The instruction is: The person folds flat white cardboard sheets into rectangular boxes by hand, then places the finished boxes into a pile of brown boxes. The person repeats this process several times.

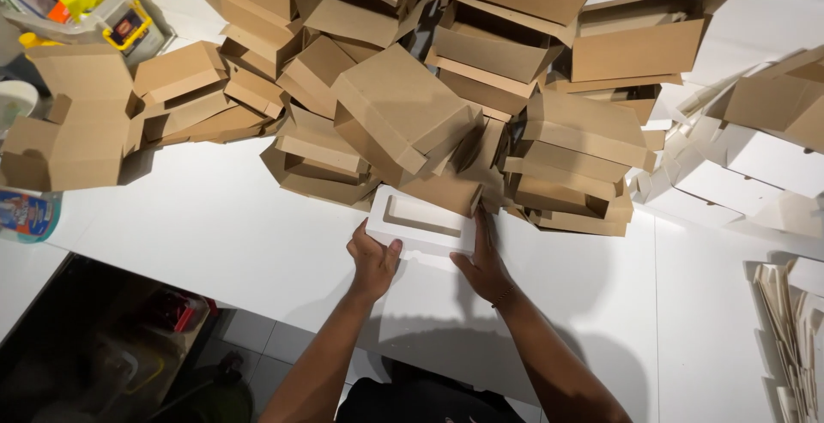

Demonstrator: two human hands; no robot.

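Bench [215, 226]: white, smooth, fills most of the view, with a seam running down its right part
Floor [257, 337]: pale grey tiles, seen below the bench's near edge
Under the bench: dark space at lower left, dim clutter that cannot be made out
Light: bright from above, casting soft shadows toward the near edge of the bench
Walls, windows: out of view
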